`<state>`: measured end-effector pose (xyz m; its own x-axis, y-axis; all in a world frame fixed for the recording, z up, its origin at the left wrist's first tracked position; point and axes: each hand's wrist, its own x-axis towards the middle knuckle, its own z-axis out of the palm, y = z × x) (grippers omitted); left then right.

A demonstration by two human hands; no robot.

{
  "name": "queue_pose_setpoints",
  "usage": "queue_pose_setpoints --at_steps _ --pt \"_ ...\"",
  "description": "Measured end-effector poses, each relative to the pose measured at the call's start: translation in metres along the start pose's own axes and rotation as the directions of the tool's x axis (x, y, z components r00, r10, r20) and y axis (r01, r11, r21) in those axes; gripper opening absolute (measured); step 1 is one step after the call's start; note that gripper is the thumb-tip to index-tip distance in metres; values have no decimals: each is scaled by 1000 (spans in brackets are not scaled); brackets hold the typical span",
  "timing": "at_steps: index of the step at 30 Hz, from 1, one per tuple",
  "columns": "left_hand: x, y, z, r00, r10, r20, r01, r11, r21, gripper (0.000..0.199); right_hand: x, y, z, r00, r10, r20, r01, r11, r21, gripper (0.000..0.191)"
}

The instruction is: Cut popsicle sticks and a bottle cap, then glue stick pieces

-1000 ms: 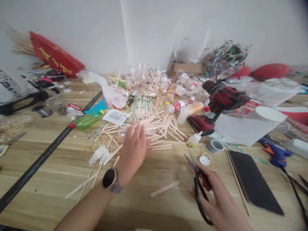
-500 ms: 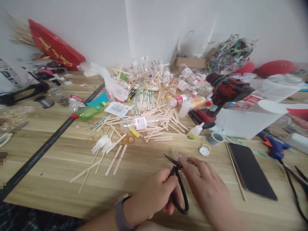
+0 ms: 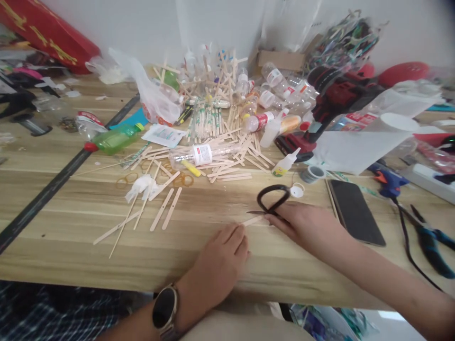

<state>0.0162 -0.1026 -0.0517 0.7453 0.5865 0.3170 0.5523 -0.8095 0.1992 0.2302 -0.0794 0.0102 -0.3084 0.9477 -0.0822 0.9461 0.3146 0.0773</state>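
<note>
My right hand (image 3: pixel 293 220) is closed on black-handled scissors (image 3: pixel 272 201), whose blades point left over a flat wooden stick (image 3: pixel 253 220) near the middle of the table. My left hand (image 3: pixel 227 246), with a watch on the wrist, lies on the table with its fingers together, pressing the left end of that stick. Two wooden sticks with small dark marks (image 3: pixel 172 208) lie side by side to the left. Beyond them, more crossed sticks rest by a crumpled white tissue (image 3: pixel 142 187).
Behind the hands are a pile of wooden sticks (image 3: pixel 227 166), plastic bottles (image 3: pixel 259 121), a glue bottle (image 3: pixel 284 164) and a red drill (image 3: pixel 337 102). At the right lie a phone (image 3: pixel 355 210), a blue glue gun (image 3: pixel 389 182) and pliers (image 3: pixel 432 246).
The scissors have passed from my left hand to my right and turned over. My left hand has moved down onto the stick at the table. The view has tilted downward.
</note>
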Motion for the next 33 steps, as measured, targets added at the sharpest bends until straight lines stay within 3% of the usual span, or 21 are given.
queue_pose_setpoints --at_steps 4,8,12,23,28,33 --pt "-10 -1 20 998 27 55 -37 983 181 27 11 -19 -18 983 10 184 -1 999 -52 20" --pt "-11 2 19 996 16 88 -34 977 211 29 17 -28 -27 954 38 297 -9 995 -98 19" --pt "-10 5 17 991 -15 135 -15 976 217 32 19 -32 -31 934 66 351 -18 990 -140 18" --pt "-11 8 24 990 -51 133 23 979 203 33 22 -41 -34 913 67 402 15 980 -199 22" --pt "-15 7 16 998 -5 66 -7 982 190 28 24 -42 -33 907 55 418 34 979 -202 20" --pt "-22 11 0 978 188 -94 -177 978 110 24 41 -41 -37 900 19 436 75 977 -199 17"
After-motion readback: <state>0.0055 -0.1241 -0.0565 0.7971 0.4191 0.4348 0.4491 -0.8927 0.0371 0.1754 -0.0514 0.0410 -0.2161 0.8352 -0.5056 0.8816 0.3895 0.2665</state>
